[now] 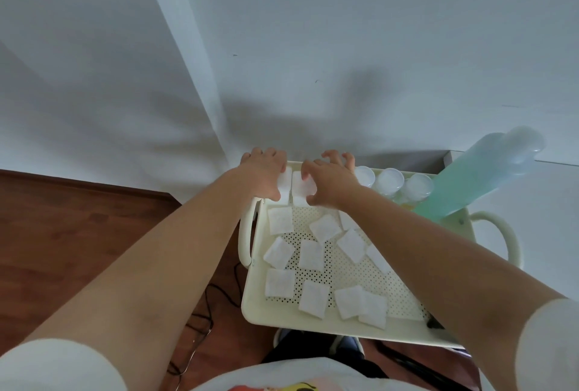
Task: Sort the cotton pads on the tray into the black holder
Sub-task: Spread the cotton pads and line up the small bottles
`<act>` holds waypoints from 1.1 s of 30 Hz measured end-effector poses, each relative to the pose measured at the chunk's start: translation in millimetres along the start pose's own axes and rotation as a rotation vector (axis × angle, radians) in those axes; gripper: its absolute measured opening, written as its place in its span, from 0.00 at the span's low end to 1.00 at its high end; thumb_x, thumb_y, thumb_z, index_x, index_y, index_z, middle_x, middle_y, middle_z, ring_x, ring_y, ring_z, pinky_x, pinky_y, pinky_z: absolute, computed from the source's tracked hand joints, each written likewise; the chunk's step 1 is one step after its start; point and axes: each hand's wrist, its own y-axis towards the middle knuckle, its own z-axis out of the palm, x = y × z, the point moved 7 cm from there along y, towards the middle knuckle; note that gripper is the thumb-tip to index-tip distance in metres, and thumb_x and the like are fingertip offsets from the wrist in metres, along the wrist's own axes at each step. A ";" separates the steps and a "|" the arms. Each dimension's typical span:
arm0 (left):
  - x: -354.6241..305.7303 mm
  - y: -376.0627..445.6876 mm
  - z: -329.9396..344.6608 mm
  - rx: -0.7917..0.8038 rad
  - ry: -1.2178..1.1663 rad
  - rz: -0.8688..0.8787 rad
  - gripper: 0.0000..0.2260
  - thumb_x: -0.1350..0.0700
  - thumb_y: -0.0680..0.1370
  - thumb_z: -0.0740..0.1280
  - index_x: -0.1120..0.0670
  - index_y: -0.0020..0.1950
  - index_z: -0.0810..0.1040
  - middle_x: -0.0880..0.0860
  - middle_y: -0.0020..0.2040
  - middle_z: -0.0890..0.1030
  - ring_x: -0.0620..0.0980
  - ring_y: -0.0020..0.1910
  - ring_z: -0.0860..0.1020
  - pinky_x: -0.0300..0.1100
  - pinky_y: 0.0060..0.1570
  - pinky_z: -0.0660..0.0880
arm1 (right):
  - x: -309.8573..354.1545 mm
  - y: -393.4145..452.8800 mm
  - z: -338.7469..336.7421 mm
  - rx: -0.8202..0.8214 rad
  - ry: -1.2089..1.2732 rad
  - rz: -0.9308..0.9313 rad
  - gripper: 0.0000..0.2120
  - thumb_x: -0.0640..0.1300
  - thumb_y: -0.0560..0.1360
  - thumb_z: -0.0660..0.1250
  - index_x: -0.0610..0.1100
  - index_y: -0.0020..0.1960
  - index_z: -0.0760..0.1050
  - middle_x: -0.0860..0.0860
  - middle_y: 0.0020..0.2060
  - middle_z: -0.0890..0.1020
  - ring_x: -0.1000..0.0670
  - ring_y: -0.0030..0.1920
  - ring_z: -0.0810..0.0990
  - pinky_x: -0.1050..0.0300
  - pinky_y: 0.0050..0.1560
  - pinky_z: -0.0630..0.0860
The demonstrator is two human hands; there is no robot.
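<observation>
Cotton pads (313,254) scattered across tray (313,325)

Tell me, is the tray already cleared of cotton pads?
No, many white cotton pads lie scattered over the perforated tray floor.

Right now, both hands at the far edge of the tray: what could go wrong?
1. The left hand and right hand each press a cotton pad at the tray's far rim; a push could slide one over.
2. The right forearm hangs over loose pads and could sweep them.
3. The green bottle and small cups stand close by; a knock might tip them.
</observation>
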 end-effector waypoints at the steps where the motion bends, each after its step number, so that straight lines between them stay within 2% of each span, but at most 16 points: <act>1: -5.4 1.1 1.7 -0.005 0.030 0.018 0.25 0.53 0.65 0.72 0.50 0.59 0.66 0.51 0.57 0.70 0.54 0.52 0.67 0.45 0.49 0.66 | -2.9 -0.1 0.4 -0.012 0.003 0.009 0.19 0.54 0.65 0.72 0.55 0.52 0.70 0.56 0.56 0.77 0.45 0.69 0.59 0.41 0.66 0.47; 4: -15.4 4.0 2.8 -0.033 0.110 0.041 0.28 0.55 0.66 0.74 0.53 0.63 0.67 0.53 0.58 0.70 0.55 0.53 0.70 0.46 0.49 0.71 | -9.3 1.4 -3.1 -0.040 -0.020 0.031 0.17 0.56 0.66 0.72 0.55 0.51 0.70 0.58 0.55 0.78 0.46 0.68 0.60 0.42 0.65 0.49; 9: -17.1 5.7 -5.0 -0.120 0.208 0.043 0.29 0.56 0.67 0.73 0.55 0.64 0.66 0.54 0.58 0.71 0.54 0.51 0.70 0.45 0.45 0.71 | -9.3 2.1 -7.2 -0.073 -0.084 0.044 0.18 0.58 0.66 0.72 0.54 0.51 0.70 0.56 0.56 0.78 0.45 0.68 0.60 0.42 0.65 0.50; 13: -21.9 5.0 -3.6 -0.140 0.264 0.054 0.27 0.60 0.69 0.71 0.54 0.65 0.66 0.54 0.60 0.70 0.55 0.54 0.71 0.45 0.48 0.72 | -10.3 -11.1 -7.2 -0.075 -0.075 0.090 0.29 0.61 0.63 0.74 0.55 0.60 0.69 0.53 0.69 0.67 0.44 0.72 0.54 0.40 0.68 0.47; 16: -21.7 3.2 -7.3 -0.166 0.269 0.042 0.26 0.59 0.70 0.71 0.54 0.66 0.66 0.54 0.62 0.69 0.55 0.57 0.71 0.46 0.50 0.71 | -26.2 -30.6 -10.1 -0.099 -0.093 0.185 0.36 0.60 0.62 0.75 0.57 0.66 0.65 0.51 0.72 0.61 0.42 0.73 0.51 0.37 0.68 0.46; 19: -23.0 -5.7 -11.0 -0.202 0.292 0.028 0.26 0.52 0.69 0.73 0.53 0.63 0.68 0.53 0.62 0.68 0.55 0.56 0.70 0.46 0.51 0.69 | -38.5 -42.9 -12.4 -0.126 -0.172 0.201 0.31 0.55 0.67 0.72 0.58 0.66 0.64 0.53 0.69 0.67 0.42 0.73 0.53 0.38 0.67 0.48; 23: -32.7 -25.9 -3.8 -0.311 0.156 0.004 0.25 0.51 0.72 0.70 0.55 0.66 0.69 0.54 0.66 0.68 0.56 0.59 0.70 0.47 0.55 0.70 | -42.5 -35.2 -14.2 -0.119 -0.165 0.188 0.28 0.57 0.69 0.70 0.59 0.65 0.63 0.56 0.63 0.75 0.44 0.72 0.56 0.40 0.65 0.48; 24: -37.8 -30.6 3.0 -0.313 0.095 0.004 0.26 0.52 0.73 0.69 0.55 0.70 0.66 0.55 0.69 0.67 0.57 0.63 0.69 0.48 0.59 0.69 | -43.7 -32.6 -14.5 -0.123 -0.158 0.189 0.28 0.57 0.69 0.70 0.59 0.65 0.63 0.56 0.63 0.75 0.44 0.72 0.56 0.40 0.65 0.48; 26: -51.2 -37.0 20.6 -0.265 0.019 0.020 0.32 0.53 0.76 0.66 0.56 0.77 0.56 0.57 0.77 0.58 0.60 0.72 0.62 0.52 0.69 0.62 | -46.6 -29.2 -14.5 -0.128 -0.139 0.197 0.28 0.57 0.70 0.70 0.60 0.66 0.62 0.56 0.63 0.75 0.45 0.71 0.58 0.41 0.64 0.50; 29: -64.8 -39.2 45.8 -0.149 -0.008 0.021 0.37 0.51 0.79 0.63 0.54 0.79 0.43 0.58 0.80 0.43 0.62 0.77 0.48 0.56 0.74 0.51 | -47.6 -28.1 -14.4 -0.141 -0.101 0.179 0.29 0.56 0.71 0.69 0.59 0.68 0.61 0.54 0.66 0.73 0.46 0.69 0.63 0.43 0.66 0.54; 31: -67.4 -38.6 54.0 -0.129 -0.012 -0.004 0.38 0.50 0.79 0.62 0.54 0.79 0.39 0.58 0.79 0.38 0.63 0.77 0.42 0.57 0.75 0.47 | -46.8 -32.7 -13.1 -0.165 -0.074 0.149 0.32 0.55 0.71 0.69 0.57 0.71 0.59 0.51 0.71 0.67 0.45 0.71 0.62 0.46 0.69 0.55; 33: -69.2 -38.2 57.8 -0.135 -0.017 -0.021 0.38 0.50 0.79 0.62 0.54 0.79 0.38 0.58 0.79 0.36 0.62 0.77 0.40 0.58 0.75 0.46 | -49.6 -42.1 -7.9 -0.178 -0.066 0.164 0.36 0.56 0.73 0.67 0.55 0.75 0.53 0.48 0.76 0.55 0.44 0.75 0.53 0.46 0.73 0.48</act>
